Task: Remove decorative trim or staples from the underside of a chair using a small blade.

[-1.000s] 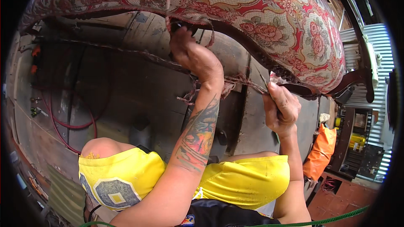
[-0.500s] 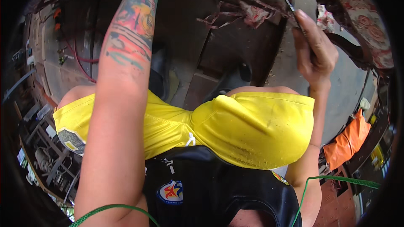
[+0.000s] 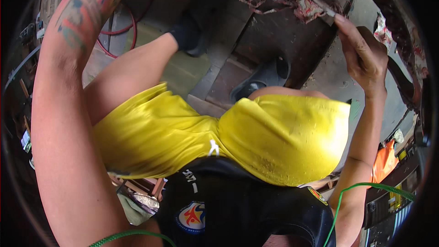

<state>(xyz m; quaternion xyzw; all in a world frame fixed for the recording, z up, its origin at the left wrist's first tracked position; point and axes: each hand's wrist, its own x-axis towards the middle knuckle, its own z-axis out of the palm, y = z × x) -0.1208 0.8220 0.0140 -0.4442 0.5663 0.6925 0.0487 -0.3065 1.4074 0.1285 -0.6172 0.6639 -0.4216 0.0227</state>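
the ragged fabric strip [image 3: 308, 8] lies ahead of us, just left of our right hand [image 3: 365, 58], its long axis slanting down and rightward from the upper edge towards that hand, loose tails trailing left. our right hand is nearer, thumb and fingers pinching a slim pale-tipped tool [image 3: 330, 13]; we cannot tell whether tool and strip touch. our left forearm [image 3: 75, 77] runs off the top; its hand is out of sight, its grip unknown.

round emblem [image 3: 191, 217], white print [image 3: 187, 173], on black shirt [image 3: 256, 210]
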